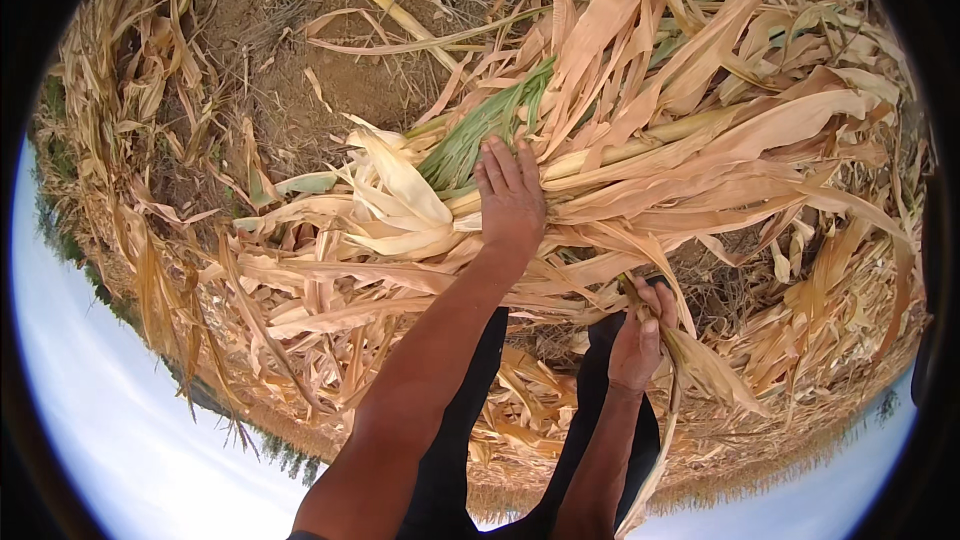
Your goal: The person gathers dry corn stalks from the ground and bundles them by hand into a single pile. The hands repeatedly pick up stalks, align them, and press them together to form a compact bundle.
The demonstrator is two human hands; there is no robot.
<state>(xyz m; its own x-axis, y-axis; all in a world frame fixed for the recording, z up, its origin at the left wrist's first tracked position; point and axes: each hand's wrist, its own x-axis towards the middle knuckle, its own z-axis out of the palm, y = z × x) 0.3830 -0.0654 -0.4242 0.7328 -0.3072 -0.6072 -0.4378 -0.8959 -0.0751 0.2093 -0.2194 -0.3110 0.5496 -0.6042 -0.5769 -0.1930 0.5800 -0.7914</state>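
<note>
A heap of dry corn stalks (pixel 645 142) with long papery leaves lies across the ground before me. My left hand (pixel 514 202) rests flat on it, fingers slightly spread, beside a tuft of green grass-like leaves (pixel 480 135) and pale corn husks (pixel 409 202). Lower and to the right, my right hand (pixel 641 337) is closed around a thin dry corn stalk with leaves (pixel 671 390), which hangs down past my wrist. The tips of the right fingers touch the near edge of the heap.
Bare brown soil (pixel 337 82) with straw bits shows at the upper left, where a thick yellow stalk (pixel 390 7) lies. Standing dry corn plants (pixel 120 90) line the left. My legs in dark trousers (pixel 589 397) are below the heap, with more leaf litter around them.
</note>
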